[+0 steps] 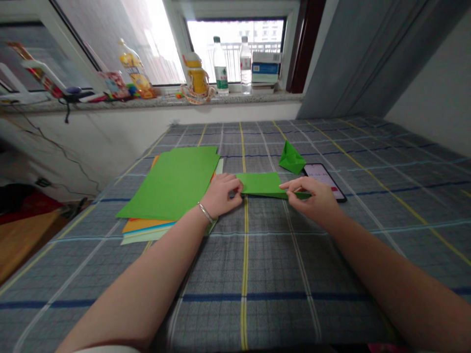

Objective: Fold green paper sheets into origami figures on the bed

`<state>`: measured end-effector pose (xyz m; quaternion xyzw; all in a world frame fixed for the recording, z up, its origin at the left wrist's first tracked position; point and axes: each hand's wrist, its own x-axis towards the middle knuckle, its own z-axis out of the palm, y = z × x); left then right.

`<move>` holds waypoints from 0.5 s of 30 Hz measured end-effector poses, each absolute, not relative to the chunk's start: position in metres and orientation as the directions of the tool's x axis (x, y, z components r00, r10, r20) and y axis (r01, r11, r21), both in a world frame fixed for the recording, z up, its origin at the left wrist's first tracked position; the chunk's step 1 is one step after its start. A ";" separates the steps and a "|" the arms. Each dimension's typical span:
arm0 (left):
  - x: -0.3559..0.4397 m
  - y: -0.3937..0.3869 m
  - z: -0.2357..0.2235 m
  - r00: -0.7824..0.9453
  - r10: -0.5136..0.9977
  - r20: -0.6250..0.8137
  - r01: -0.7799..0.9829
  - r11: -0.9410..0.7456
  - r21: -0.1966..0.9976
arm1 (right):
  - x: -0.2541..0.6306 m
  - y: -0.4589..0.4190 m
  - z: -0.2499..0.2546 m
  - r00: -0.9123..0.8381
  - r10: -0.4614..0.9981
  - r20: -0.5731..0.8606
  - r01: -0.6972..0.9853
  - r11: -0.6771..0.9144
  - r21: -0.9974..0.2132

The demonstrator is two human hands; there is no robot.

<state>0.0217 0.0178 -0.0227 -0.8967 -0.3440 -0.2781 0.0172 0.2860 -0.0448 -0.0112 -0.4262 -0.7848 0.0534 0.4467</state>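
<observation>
A folded strip of green paper [260, 183] lies on the plaid cloth in front of me, its long sides running left to right. My left hand [223, 192], with a silver bangle at the wrist, pinches the strip's left end between thumb and fingers. At the other end my right hand [308, 195] grips the paper's near right corner, thumb below and index finger on top. Just behind the right hand stands a folded green paper shape [292, 158] with pointed sides. A phone [324, 180] with a lit screen lies partly under that hand's outline.
A stack of coloured sheets, green sheet [176, 181] on top, lies to the left. The plaid cloth [272, 264] covers the surface. On the windowsill stand two clear bottles [221, 68], a yellow cup [197, 76], a yellow-labelled bottle [136, 71] and stacked boxes [265, 68].
</observation>
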 end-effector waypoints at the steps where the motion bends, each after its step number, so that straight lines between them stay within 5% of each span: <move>1: 0.022 0.017 -0.023 0.602 0.612 0.513 0.635 -0.756 0.157 | 0.286 -0.045 -0.012 -0.242 0.717 0.654 0.620 0.633 -0.464; 5: 0.028 0.008 -0.021 0.560 0.603 0.568 0.639 -0.751 0.167 | 0.284 -0.045 -0.014 -0.249 0.720 0.648 0.622 0.631 -0.463; 15: 0.049 -0.006 -0.024 0.734 0.446 0.512 0.560 -0.824 -0.084 | 0.282 -0.049 -0.010 -0.340 0.698 0.630 0.639 0.663 -0.390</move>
